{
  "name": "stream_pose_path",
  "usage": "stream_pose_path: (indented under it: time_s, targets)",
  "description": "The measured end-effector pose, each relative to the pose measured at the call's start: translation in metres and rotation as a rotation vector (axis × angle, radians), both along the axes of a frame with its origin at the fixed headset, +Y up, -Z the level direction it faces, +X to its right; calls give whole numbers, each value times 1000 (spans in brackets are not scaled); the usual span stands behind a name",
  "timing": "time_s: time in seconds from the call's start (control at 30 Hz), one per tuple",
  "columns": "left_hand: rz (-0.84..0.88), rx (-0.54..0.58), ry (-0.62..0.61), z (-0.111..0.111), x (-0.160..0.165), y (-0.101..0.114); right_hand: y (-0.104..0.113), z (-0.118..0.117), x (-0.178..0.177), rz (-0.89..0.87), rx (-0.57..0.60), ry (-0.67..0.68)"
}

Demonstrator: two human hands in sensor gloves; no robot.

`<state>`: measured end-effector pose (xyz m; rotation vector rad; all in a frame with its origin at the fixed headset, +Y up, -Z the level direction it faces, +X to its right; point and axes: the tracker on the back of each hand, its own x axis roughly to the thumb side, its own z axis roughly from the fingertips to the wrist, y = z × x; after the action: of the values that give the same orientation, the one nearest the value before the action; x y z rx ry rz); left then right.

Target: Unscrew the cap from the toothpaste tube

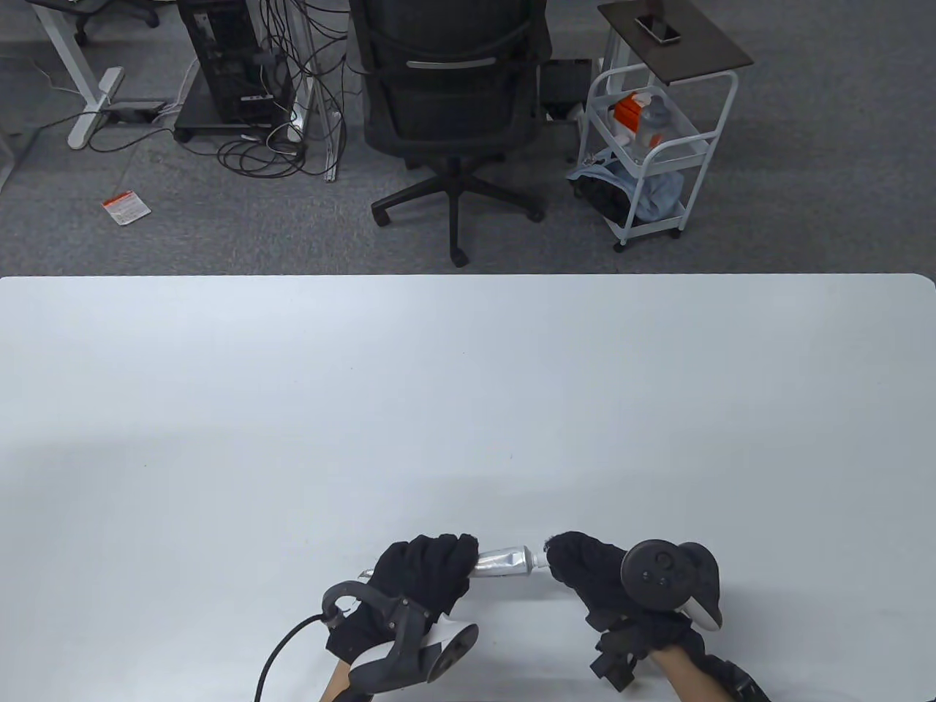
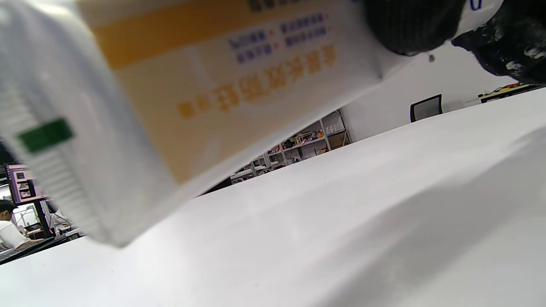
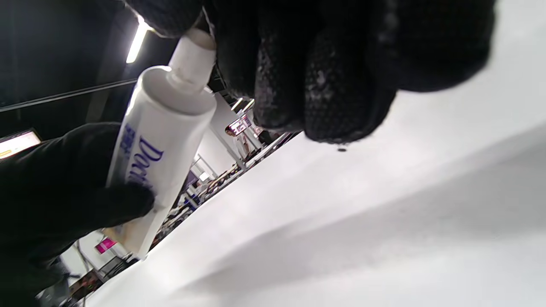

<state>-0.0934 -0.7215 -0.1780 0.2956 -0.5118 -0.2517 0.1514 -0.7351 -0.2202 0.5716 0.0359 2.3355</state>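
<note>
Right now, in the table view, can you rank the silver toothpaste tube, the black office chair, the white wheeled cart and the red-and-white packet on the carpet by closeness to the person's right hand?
1. Silver toothpaste tube: touching the right hand, on its left.
2. Black office chair: beyond the table, upper middle.
3. White wheeled cart: beyond the table, upper right; too close to the chair to call.
4. Red-and-white packet: carpet, far upper left.

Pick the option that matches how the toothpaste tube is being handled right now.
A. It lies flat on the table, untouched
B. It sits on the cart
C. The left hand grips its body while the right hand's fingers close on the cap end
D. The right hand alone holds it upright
C: the left hand wraps the toothpaste tube body, and the right hand closes on its cap end.
</note>
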Motion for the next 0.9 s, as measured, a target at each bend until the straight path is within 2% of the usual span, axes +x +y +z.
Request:
stream_pose_path:
  time_s: [0.3, 0.5, 0.63, 0.9]
  targets:
    - [-8, -5, 7, -1, -1, 1, 3, 1, -1, -2, 55, 28]
    - [2, 2, 7, -1, -2, 2, -1, 0, 5, -24, 3, -37]
    - [7, -1, -3, -1, -1, 1, 0, -2, 4, -50, -36, -24]
    - [8, -3, -2, -1, -1, 1, 5, 1, 1, -58, 33, 24]
